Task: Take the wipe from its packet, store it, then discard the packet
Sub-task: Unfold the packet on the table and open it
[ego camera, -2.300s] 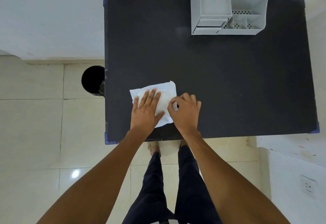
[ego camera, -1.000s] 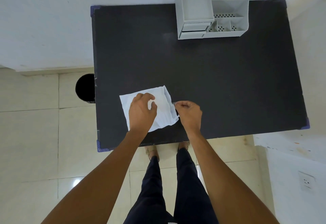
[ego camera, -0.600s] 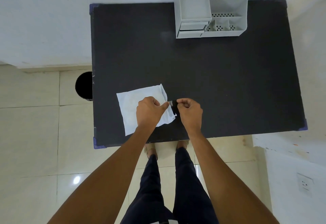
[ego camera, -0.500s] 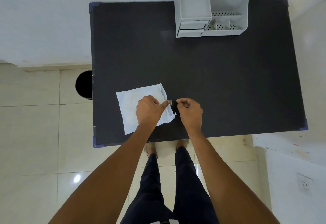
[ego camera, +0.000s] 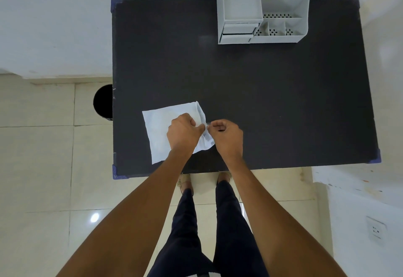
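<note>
The white wipe point(ego camera: 161, 132) lies unfolded on the black table point(ego camera: 272, 102), near its front left corner. My left hand point(ego camera: 184, 134) rests over the wipe's right half and pinches its lifted, crumpled right edge. My right hand point(ego camera: 226, 135) is curled just to the right, fingertip to fingertip with the left. It pinches a small greyish sliver point(ego camera: 208, 123) that looks like the packet. Most of that piece is hidden inside the fingers.
A white desk organiser point(ego camera: 261, 15) with a tall open bin, small drawers and perforated compartments stands at the table's back edge. A black round bin point(ego camera: 102, 102) sits on the tiled floor by the table's left side. My legs are under the front edge.
My left hand went from lying flat on the wipe to curling and pinching its right edge. The right hand stayed pinched beside it. The wipe's right edge has lifted and crumpled.
</note>
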